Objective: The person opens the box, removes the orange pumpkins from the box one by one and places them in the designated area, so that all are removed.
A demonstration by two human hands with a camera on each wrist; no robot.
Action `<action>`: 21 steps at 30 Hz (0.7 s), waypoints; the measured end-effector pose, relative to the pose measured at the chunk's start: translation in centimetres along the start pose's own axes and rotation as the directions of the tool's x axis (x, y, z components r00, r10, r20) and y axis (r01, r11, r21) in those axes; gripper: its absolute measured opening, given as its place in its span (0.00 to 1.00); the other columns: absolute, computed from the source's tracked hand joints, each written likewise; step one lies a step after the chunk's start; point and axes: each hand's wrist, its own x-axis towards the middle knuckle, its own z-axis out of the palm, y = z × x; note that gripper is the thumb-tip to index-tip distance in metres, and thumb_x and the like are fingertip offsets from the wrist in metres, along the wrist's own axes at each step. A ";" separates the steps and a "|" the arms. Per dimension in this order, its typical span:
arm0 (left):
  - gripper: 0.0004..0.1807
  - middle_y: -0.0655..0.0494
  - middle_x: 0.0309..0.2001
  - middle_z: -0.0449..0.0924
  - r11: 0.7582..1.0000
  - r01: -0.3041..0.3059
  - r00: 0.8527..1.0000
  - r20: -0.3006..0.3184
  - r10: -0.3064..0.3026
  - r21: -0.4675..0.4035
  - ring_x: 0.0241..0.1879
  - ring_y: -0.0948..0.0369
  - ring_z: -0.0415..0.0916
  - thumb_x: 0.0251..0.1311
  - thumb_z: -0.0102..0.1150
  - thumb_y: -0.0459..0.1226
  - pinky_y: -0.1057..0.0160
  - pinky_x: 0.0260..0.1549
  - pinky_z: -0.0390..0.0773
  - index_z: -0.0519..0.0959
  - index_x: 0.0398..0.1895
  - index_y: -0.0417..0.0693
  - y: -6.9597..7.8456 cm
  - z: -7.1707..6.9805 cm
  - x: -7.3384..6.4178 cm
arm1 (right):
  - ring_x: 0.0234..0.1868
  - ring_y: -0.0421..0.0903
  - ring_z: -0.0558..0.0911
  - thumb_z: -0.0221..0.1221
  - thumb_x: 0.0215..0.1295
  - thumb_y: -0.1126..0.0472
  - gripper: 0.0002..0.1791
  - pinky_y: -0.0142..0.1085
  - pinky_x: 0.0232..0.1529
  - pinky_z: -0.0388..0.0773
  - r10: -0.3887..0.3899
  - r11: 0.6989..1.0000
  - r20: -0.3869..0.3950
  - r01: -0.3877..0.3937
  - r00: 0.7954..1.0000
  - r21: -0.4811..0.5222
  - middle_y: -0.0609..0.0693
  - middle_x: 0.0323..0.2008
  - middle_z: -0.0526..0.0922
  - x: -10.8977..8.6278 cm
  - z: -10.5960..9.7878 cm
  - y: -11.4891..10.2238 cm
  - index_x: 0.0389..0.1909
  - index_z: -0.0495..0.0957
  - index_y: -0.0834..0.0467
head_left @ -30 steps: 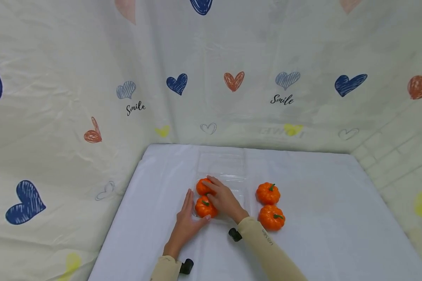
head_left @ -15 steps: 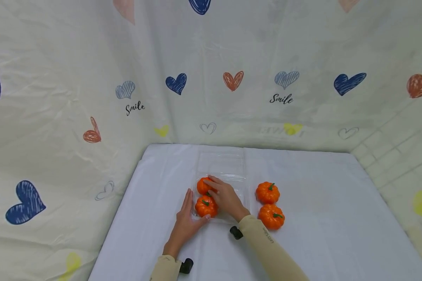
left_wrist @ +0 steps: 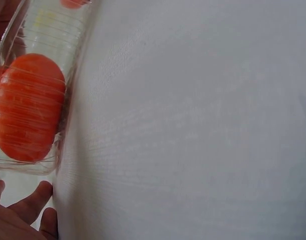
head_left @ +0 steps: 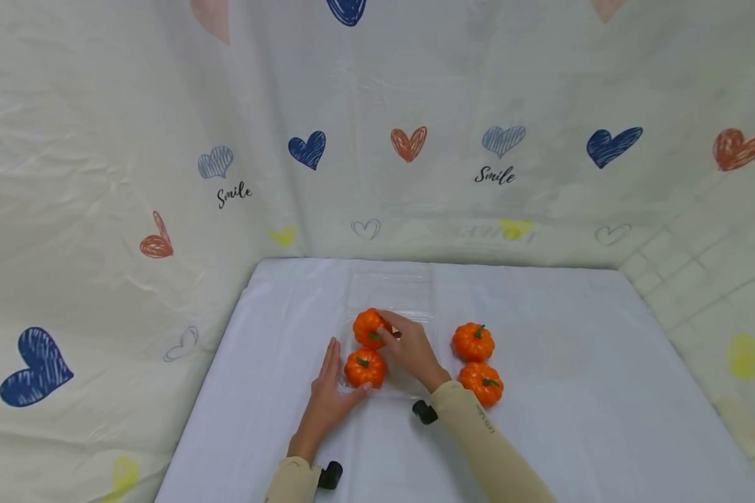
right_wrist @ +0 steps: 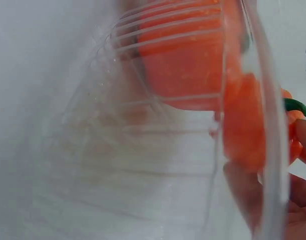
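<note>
Head view, lower centre: the box (head_left: 399,388) held one pumpkin (head_left: 365,368); just above, the right grip (head_left: 413,351) pinched a second pumpkin (head_left: 368,327) — the left grip (head_left: 328,402) lay spread alongside. Two pumpkins (head_left: 473,342) sat outside on the desk (head_left: 579,363), right of centre; filling looked about half done.

A screened-off booth, seemingly a staged set: off-white, heart-printed sheeting (head_left: 365,77) (lettered "Smile") hangs on 3 sides around a rectangular, white-cloth-covered table (head_left: 572,335).

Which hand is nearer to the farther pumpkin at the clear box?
Right. The right hand holds the farther pumpkin; the left hand is apart from it, by the near left corner of the box.
</note>
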 end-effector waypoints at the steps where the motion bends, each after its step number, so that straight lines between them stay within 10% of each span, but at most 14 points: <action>1: 0.64 0.58 0.88 0.41 1.000 -0.001 1.000 0.000 0.001 0.004 0.81 0.42 0.55 0.59 0.71 0.65 0.26 0.69 0.61 0.46 0.89 0.52 -0.1 0.0 0.0 | 0.62 0.52 0.84 0.66 0.76 0.61 0.25 0.44 0.56 0.86 0.019 1.000 -0.008 -0.019 1.000 0.015 0.53 0.66 0.83 0.0 -0.1 0.0 0.72 0.79 0.59; 21: 0.65 0.55 0.88 0.40 1.000 0.004 1.000 0.009 -0.004 0.006 0.80 0.41 0.59 0.59 0.70 0.67 0.33 0.70 0.65 0.46 0.89 0.50 0.0 0.0 0.0 | 0.49 0.54 0.89 0.59 0.80 0.54 0.23 0.45 0.49 0.89 0.437 0.835 -0.041 -0.389 0.898 0.389 0.59 0.62 0.85 -0.8 -3.7 -0.1 0.69 0.81 0.60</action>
